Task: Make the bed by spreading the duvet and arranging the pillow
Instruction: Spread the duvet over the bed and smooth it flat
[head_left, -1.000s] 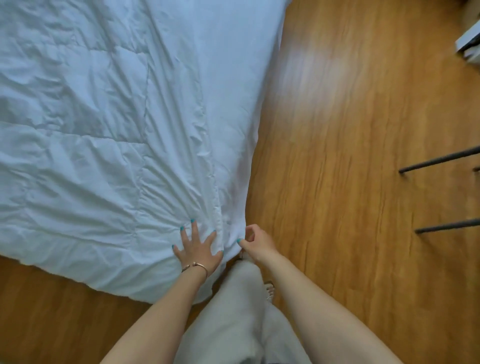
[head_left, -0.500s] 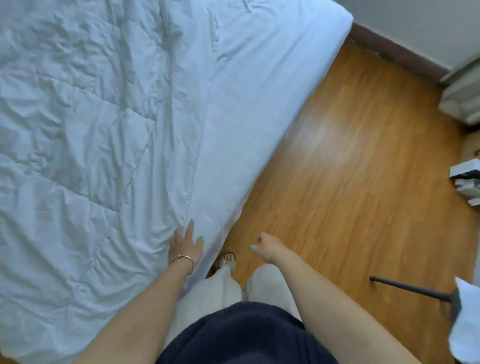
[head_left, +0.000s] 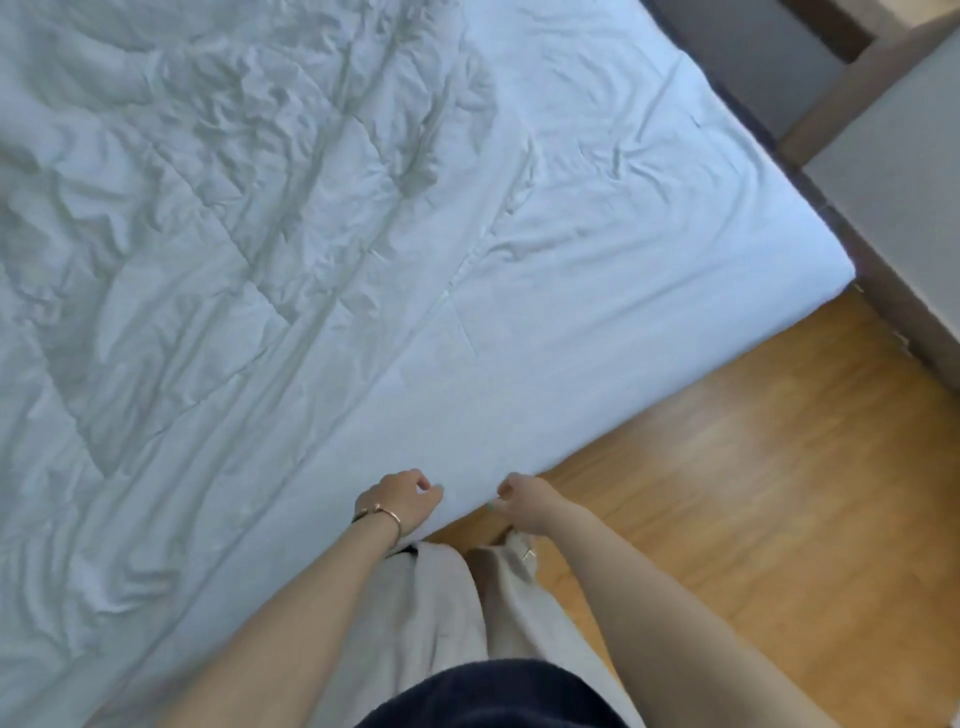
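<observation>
The duvet (head_left: 322, 291) is being spread — its near edge is being approached by the left hand (head_left: 400, 500) and right hand (head_left: 522, 501), fingers loosely curled, nothing gripped; gripping and tugging the edge is probably being called for next.

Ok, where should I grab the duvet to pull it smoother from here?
Take the duvet by its near edge, where it drapes over the bed's side just ahead of the left hand and right hand. Come from the floor side and pinch the hanging hem; the creases fan away from that edge.
</observation>
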